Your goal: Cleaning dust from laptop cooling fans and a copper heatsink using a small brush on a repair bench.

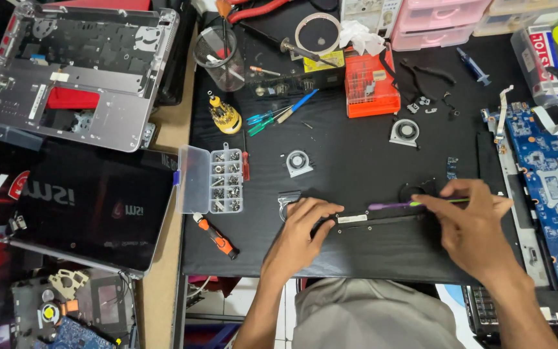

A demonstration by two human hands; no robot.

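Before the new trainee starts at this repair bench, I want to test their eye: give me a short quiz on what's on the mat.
1. True or false: the left hand presses down on a long black part.
2. What does the right hand hold? A) orange screwdriver B) thin purple and green tool C) pliers
3. Fill in: the clear screw box has its lid ____.

Key: 1 true; 2 B, the tool with its tip toward the left hand; 3 open.
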